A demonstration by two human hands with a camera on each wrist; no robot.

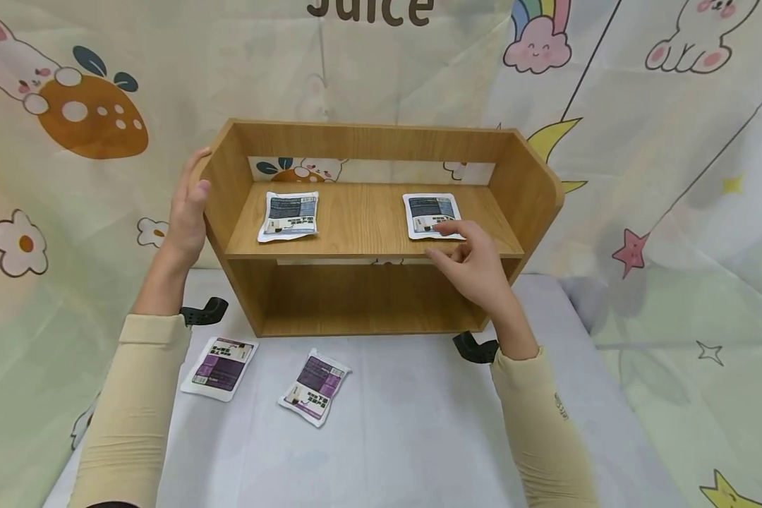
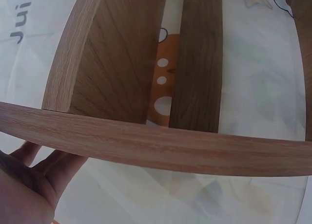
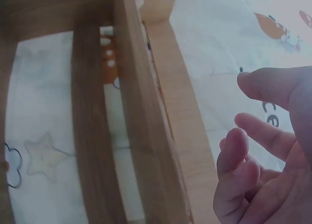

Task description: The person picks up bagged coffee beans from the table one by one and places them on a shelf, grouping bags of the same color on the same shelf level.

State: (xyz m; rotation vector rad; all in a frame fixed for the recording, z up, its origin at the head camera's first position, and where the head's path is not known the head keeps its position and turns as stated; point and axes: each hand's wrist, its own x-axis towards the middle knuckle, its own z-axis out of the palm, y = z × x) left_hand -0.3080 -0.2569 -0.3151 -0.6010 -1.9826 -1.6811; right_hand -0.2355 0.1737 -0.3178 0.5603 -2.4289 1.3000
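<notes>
A two-tier wooden shelf (image 1: 360, 224) stands at the back of the table. On its upper board lie two flat white packets with blue-grey labels, a left packet (image 1: 291, 214) and a right packet (image 1: 430, 210). My left hand (image 1: 188, 212) rests against the outer face of the left side panel (image 2: 161, 148), its fingers fairly straight. Just in front of the right packet hovers my right hand (image 1: 475, 267), thumb and forefinger apart. In the right wrist view, no object shows between the loosely bent fingers (image 3: 234, 148); contact with the packet cannot be told.
Two white packets with purple labels lie on the white tabletop before the shelf: a left one (image 1: 221, 367) and a middle one (image 1: 315, 386). A patterned cloth (image 1: 394, 77) hangs behind. Black wrist mounts (image 1: 204, 312) extend inward from both forearms.
</notes>
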